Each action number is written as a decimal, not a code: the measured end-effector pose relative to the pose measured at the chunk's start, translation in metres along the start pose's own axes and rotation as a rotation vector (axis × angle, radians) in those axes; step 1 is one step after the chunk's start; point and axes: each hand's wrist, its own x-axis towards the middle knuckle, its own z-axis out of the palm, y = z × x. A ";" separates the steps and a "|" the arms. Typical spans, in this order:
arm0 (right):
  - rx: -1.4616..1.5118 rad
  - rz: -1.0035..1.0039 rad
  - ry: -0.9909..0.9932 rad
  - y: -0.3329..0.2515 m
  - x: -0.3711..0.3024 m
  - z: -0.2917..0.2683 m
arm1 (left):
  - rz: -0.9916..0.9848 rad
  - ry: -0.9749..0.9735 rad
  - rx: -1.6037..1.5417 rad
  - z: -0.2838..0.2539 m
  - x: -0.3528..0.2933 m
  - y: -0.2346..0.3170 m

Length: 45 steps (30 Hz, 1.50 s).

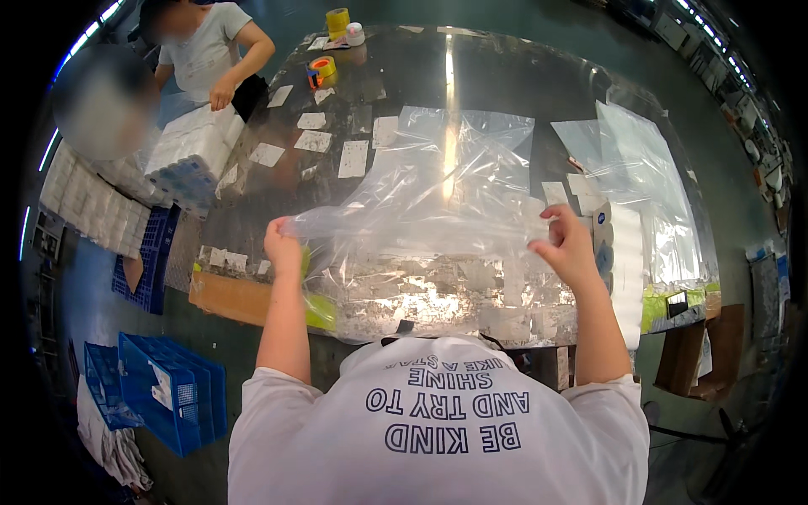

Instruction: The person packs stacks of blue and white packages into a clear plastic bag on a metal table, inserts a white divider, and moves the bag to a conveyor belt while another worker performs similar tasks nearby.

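Observation:
A clear plastic bag (pixel 438 189) is spread, creased and glossy, over the middle of the table (pixel 353 76). My left hand (pixel 284 242) is closed on the bag's near left corner, holding the edge up off the table. At the bag's right end, my right hand (pixel 567 246) is open, with thumb and fingers apart and curved; nothing shows between them. Just beyond that hand stands a white pack of cylindrical items (pixel 624 261). Next to it lie more clear plastic bags (pixel 661 181), flat on the table's right side.
White paper labels (pixel 353 158) are scattered left of the bag. Tape rolls (pixel 321 67) sit at the far edge. At the far left, another person handles a white wrapped pack (pixel 195 143). Blue crates (pixel 172 396) stand on the floor at left, and a cardboard box (pixel 720 353) at right.

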 end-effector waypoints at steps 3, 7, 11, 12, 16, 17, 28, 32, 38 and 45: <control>-0.545 0.018 -0.337 0.006 -0.019 0.006 | -0.164 -0.004 -0.447 -0.002 0.022 0.002; -0.755 0.301 -0.179 0.134 0.013 -0.015 | 0.453 -0.304 0.145 0.002 0.033 0.108; -0.646 0.079 0.658 0.045 0.082 -0.135 | 0.942 0.087 0.259 -0.059 0.087 0.240; -0.628 -0.063 0.883 0.009 0.078 -0.152 | 0.889 0.180 0.139 -0.080 0.089 0.270; -0.161 -0.352 1.183 0.008 0.031 -0.136 | 1.204 0.390 -0.353 -0.112 0.054 0.287; -0.326 -0.305 1.030 0.030 0.024 -0.105 | 1.229 0.421 -0.397 -0.100 0.047 0.260; 0.026 0.609 0.102 0.161 -0.025 0.043 | 0.671 -0.708 0.683 -0.017 0.000 0.107; 0.143 0.532 0.093 0.143 -0.041 0.031 | 0.807 -0.794 0.831 0.010 -0.041 0.102; -0.493 0.523 0.593 0.260 -0.140 -0.067 | 1.012 -0.887 0.705 0.057 -0.104 0.057; -0.042 1.126 0.214 0.243 -0.182 -0.092 | 0.975 -1.096 0.709 0.094 -0.129 0.042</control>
